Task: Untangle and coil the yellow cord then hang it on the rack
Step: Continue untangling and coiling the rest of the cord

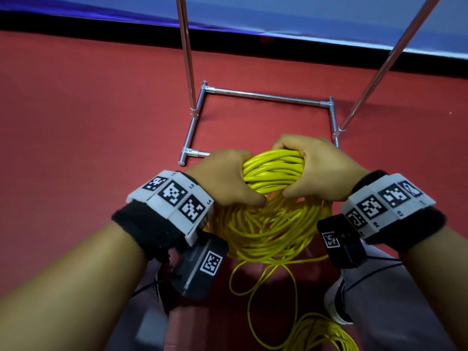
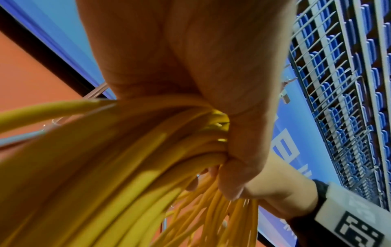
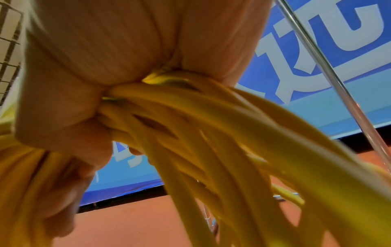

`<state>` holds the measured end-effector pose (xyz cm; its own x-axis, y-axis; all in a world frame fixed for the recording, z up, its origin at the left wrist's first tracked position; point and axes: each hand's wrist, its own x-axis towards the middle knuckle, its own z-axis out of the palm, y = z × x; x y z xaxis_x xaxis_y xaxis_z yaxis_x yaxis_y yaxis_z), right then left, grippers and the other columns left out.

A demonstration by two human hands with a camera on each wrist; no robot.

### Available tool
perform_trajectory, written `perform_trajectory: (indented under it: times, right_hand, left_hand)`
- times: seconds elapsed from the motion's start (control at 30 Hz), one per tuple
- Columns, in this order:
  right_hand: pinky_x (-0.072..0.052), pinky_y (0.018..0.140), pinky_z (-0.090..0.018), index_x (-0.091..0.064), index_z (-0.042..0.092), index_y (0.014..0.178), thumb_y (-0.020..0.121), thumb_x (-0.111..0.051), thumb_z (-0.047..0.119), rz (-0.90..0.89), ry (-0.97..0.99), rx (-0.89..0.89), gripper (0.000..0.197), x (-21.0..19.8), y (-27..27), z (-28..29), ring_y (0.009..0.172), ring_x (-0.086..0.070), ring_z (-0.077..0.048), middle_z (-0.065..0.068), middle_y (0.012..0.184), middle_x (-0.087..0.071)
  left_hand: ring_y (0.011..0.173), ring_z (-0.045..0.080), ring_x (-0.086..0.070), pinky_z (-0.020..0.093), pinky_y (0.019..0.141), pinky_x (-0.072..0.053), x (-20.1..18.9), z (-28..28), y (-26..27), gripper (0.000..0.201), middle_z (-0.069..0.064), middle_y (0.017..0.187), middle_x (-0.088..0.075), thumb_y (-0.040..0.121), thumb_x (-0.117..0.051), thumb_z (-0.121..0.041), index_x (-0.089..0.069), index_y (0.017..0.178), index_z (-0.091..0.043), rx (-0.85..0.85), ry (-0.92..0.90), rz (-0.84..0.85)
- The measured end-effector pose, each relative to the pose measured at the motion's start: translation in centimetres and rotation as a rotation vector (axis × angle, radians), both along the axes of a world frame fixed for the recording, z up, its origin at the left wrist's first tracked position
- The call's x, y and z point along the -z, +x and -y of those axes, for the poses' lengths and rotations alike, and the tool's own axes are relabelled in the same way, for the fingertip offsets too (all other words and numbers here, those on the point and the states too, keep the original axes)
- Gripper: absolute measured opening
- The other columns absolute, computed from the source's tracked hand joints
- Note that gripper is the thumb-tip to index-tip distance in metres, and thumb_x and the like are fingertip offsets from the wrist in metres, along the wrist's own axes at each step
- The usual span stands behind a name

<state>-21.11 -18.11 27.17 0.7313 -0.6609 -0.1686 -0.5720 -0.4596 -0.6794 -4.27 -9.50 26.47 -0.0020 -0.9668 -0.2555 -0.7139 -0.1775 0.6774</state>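
Note:
A thick coil of yellow cord (image 1: 274,171) hangs between both hands over the red floor. My left hand (image 1: 225,178) grips the coil's top from the left, fingers wrapped round the bunched strands (image 2: 186,133). My right hand (image 1: 316,165) grips the same bunch from the right, fingers curled over it (image 3: 169,103). Below the hands the loops (image 1: 268,231) hang wide, and a loose tail (image 1: 326,333) trails on the floor near my feet. The chrome rack (image 1: 268,97) stands just beyond the hands, its base on the floor and two uprights rising out of view.
The rack's left upright (image 1: 186,54) and right upright (image 1: 387,64) flank the space ahead. A blue banner (image 1: 304,13) with a black strip runs along the far edge of the red floor (image 1: 88,110). My shoe (image 1: 336,302) is at lower right.

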Motion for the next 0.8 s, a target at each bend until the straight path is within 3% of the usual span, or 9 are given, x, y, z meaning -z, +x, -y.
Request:
perform_trajectory:
  times: [0.13,0.23,0.3,0.37,0.43,0.47,0.6,0.67,0.8]
  right_hand:
    - [-0.046,0.055,-0.024,-0.059,0.032,0.085,0.041,-0.078,0.022,0.015,0.025,-0.031,0.049,0.2,-0.1,0.1,0.059,-0.054,-0.001,0.011,0.068,-0.063]
    - [-0.049,0.059,-0.026,-0.061,0.033,0.092,0.05,-0.083,0.008,0.047,0.041,-0.023,0.054,0.7,-0.2,0.3,0.065,-0.058,-0.003,0.008,0.074,-0.065]
    - [-0.049,0.074,-0.022,-0.06,0.032,0.109,0.057,-0.085,0.01,0.097,0.001,-0.032,0.062,1.3,-0.4,0.8,0.085,-0.061,-0.004,0.006,0.096,-0.067]
    - [-0.04,0.091,-0.012,-0.049,0.031,0.129,0.061,-0.087,0.023,0.111,-0.04,-0.023,0.078,2.1,-1.1,1.7,0.112,-0.053,-0.005,0.006,0.124,-0.057]
    - [-0.032,0.093,-0.003,-0.037,0.03,0.138,0.064,-0.085,0.024,0.089,0.01,0.041,0.088,3.0,-2.3,2.8,0.122,-0.045,-0.005,0.006,0.134,-0.048]
    - [-0.032,0.096,-0.005,-0.034,0.029,0.14,0.066,-0.084,0.021,0.063,0.048,0.07,0.09,3.7,-3.0,3.2,0.123,-0.044,-0.006,0.004,0.134,-0.047]
    - [-0.037,0.107,-0.035,-0.034,0.024,0.142,0.082,-0.068,0.007,-0.123,0.114,0.116,0.071,6.8,-4.8,3.9,0.125,-0.048,-0.018,-0.003,0.137,-0.048]
    - [-0.035,0.109,-0.034,-0.034,0.022,0.143,0.086,-0.057,-0.001,-0.151,0.099,0.112,0.066,8.1,-4.7,3.8,0.128,-0.046,-0.018,0.0,0.143,-0.044]
    - [-0.039,0.106,-0.036,-0.033,0.033,0.144,0.088,-0.047,-0.002,-0.169,0.109,0.145,0.067,10.2,-3.9,3.9,0.127,-0.046,-0.019,-0.005,0.141,-0.046]
  left_hand:
    - [0.065,0.015,-0.062,0.032,0.065,-0.053,0.5,-0.3,-0.3,0.041,0.001,0.075,-0.068,0.051,-0.08,-0.031,-0.063,0.086,-0.018,0.002,0.11,-0.216]
    - [0.053,0.01,-0.055,0.023,0.054,-0.045,0.4,-0.2,-0.3,0.031,-0.003,0.064,-0.061,0.06,-0.085,-0.019,-0.059,0.078,-0.017,-0.044,0.112,-0.291]
    - [0.049,0.011,-0.052,0.022,0.05,-0.042,0.1,-0.1,0.0,0.029,-0.002,0.059,-0.058,0.061,-0.084,-0.017,-0.058,0.071,-0.016,-0.112,0.09,-0.327]
    - [0.05,0.015,-0.055,0.032,0.051,-0.046,0.0,-0.1,0.5,0.026,0.004,0.06,-0.061,0.054,-0.077,-0.024,-0.06,0.069,-0.012,-0.17,0.072,-0.344]
    - [0.054,0.019,-0.059,0.042,0.058,-0.053,-0.1,0.0,1.3,0.028,0.008,0.065,-0.065,0.052,-0.074,-0.028,-0.062,0.071,-0.01,-0.247,0.059,-0.333]
    - [0.054,0.02,-0.059,0.042,0.059,-0.053,-0.1,0.0,1.7,0.028,0.007,0.065,-0.066,0.052,-0.075,-0.027,-0.063,0.071,-0.011,-0.282,0.045,-0.329]
    - [0.048,0.015,-0.054,0.029,0.055,-0.047,-0.6,-0.1,3.2,0.021,-0.001,0.056,-0.06,0.059,-0.079,-0.013,-0.061,0.069,-0.013,-0.353,-0.004,-0.405]
    - [0.048,0.017,-0.055,0.028,0.054,-0.047,-1.0,-0.3,3.5,0.02,0.002,0.056,-0.061,0.061,-0.079,-0.008,-0.062,0.07,-0.012,-0.393,-0.014,-0.459]
    - [0.057,0.022,-0.057,0.032,0.06,-0.049,-1.6,-0.4,4.1,0.019,0.012,0.064,-0.064,0.053,-0.073,-0.016,-0.063,0.068,-0.011,-0.431,-0.038,-0.547]
